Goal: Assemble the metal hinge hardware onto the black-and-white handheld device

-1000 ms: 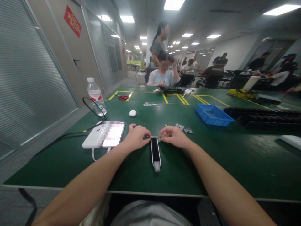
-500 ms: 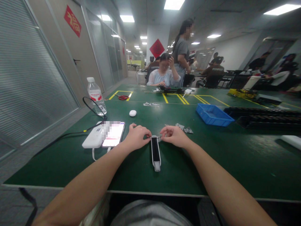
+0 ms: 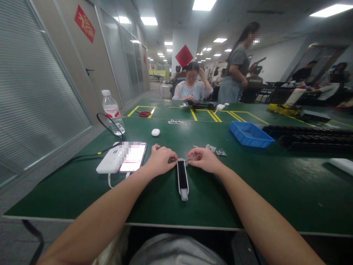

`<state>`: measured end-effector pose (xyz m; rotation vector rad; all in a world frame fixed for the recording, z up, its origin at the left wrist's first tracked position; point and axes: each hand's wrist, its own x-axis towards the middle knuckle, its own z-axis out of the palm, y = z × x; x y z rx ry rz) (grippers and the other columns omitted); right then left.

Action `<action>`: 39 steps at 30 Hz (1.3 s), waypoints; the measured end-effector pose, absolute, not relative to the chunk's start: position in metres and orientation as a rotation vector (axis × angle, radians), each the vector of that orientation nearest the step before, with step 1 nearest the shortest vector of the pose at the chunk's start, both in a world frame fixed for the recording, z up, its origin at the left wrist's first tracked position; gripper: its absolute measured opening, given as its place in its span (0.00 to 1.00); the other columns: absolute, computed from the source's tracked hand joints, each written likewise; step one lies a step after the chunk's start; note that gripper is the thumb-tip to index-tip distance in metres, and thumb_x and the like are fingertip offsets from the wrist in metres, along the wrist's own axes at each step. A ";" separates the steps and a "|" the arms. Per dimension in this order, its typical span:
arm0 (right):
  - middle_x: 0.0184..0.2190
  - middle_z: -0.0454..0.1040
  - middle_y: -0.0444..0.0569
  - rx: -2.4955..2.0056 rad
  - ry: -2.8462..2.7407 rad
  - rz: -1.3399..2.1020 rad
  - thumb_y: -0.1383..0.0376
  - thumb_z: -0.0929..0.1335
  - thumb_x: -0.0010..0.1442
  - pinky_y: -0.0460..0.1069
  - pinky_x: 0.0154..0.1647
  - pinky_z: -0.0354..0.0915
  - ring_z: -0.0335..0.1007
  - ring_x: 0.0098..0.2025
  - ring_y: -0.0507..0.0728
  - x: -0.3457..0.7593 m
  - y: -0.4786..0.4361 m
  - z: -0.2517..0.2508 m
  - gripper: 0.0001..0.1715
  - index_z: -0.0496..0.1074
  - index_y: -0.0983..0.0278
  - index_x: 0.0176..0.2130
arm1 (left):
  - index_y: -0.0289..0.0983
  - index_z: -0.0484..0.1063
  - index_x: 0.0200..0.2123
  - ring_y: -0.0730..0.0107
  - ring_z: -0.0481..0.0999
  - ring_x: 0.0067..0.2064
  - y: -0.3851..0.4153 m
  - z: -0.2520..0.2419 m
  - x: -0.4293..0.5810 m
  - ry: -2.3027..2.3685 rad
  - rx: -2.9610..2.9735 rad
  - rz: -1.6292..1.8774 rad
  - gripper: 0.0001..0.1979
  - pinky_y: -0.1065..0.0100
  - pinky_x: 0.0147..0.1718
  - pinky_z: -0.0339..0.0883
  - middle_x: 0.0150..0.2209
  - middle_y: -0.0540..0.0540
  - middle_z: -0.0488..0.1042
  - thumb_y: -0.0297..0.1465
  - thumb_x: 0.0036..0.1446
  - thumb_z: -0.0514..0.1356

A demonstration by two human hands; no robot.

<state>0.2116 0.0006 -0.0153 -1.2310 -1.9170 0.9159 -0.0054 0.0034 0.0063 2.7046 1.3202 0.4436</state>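
A long, narrow device (image 3: 182, 178) with a black face and a white rim lies on the green table, its pale tab (image 3: 184, 194) pointing toward me. At its far end, my left hand (image 3: 162, 160) is closed in a pinch against the left edge. From the other side, my right hand (image 3: 203, 159) pinches at the right edge, where a thin, shiny bit shows at the fingertips. What each hand holds is too small to name. Just beyond my right hand lie small metal brackets (image 3: 216, 150) and a tiny metal part (image 3: 195, 146).
Left of my hands are a lit phone (image 3: 134, 158), a white power bank (image 3: 109, 159) with cables, and a water bottle (image 3: 113, 112). A white case (image 3: 156, 132), red-handled tool (image 3: 145, 114) and blue tray (image 3: 250, 134) stand farther back. Black racks (image 3: 309, 138) lie at right. A person sits opposite.
My hands and the device have hardly moved. In the background, a standing person has walked to the right.
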 end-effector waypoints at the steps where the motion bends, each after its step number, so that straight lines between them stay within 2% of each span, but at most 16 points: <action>1: 0.26 0.71 0.44 -1.226 -1.915 0.914 0.65 0.71 0.45 0.43 0.22 0.57 0.60 0.21 0.46 0.212 0.001 -0.016 0.14 0.71 0.67 0.35 | 0.42 0.73 0.35 0.62 0.70 0.44 0.004 0.006 -0.005 1.317 2.706 0.449 0.08 0.52 0.51 0.44 0.36 0.50 0.76 0.34 0.54 0.56; 39: 0.30 0.74 0.45 -1.171 -2.015 0.695 0.66 0.70 0.49 0.43 0.23 0.58 0.59 0.21 0.46 0.207 0.002 -0.025 0.12 0.73 0.65 0.37 | 0.42 0.72 0.35 0.62 0.70 0.44 0.006 0.003 -0.004 1.289 2.722 0.459 0.07 0.53 0.49 0.45 0.35 0.50 0.76 0.33 0.53 0.56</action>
